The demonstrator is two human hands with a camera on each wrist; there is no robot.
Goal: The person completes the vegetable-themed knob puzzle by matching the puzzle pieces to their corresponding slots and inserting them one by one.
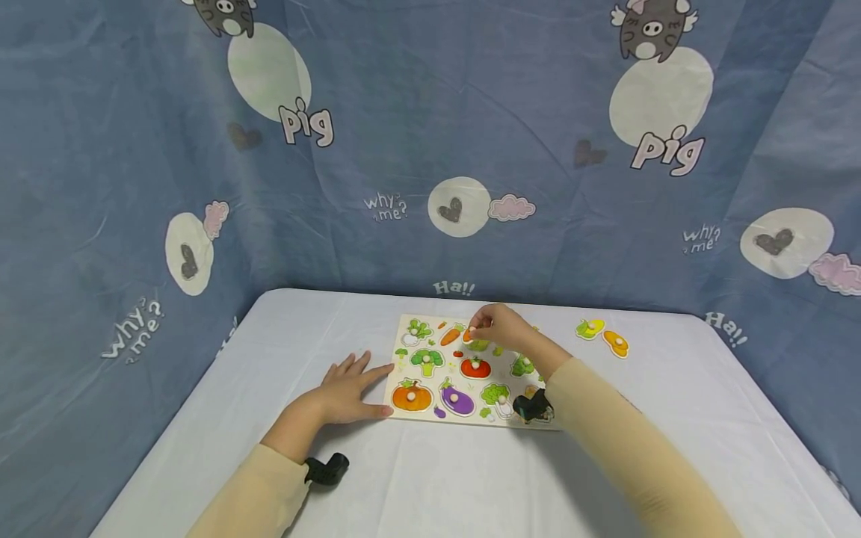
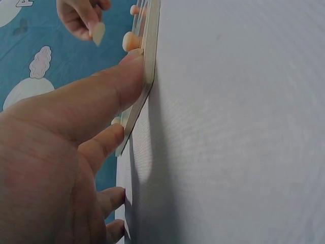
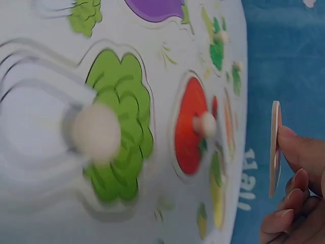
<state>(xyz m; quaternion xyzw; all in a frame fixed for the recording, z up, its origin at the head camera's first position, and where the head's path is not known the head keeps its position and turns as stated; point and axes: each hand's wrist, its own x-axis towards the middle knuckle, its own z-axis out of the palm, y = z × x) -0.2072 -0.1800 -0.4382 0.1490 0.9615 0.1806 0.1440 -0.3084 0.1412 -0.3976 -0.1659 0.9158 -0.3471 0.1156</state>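
Observation:
My right hand (image 1: 501, 326) pinches a thin wooden puzzle piece (image 3: 274, 147) by its knob side, above the far part of a vegetable puzzle board (image 1: 501, 372). In the head view a bit of orange shows on that piece; its full picture is hidden. Close under the hand lies a green piece (image 1: 478, 345), beside a carrot piece (image 1: 450, 337). My left hand (image 1: 346, 392) rests at the board's left side with fingers spread, thumb at the near corner. Its index fingertip touches the left edge.
Two loose pieces, one green-yellow (image 1: 590, 329) and one yellow (image 1: 616, 344), lie on the white cloth right of the board. Knobbed pieces such as a pumpkin (image 1: 403, 402), a tomato (image 1: 475, 371) and an eggplant (image 1: 461, 406) sit on the board. A blue printed curtain (image 1: 403, 254) hangs behind.

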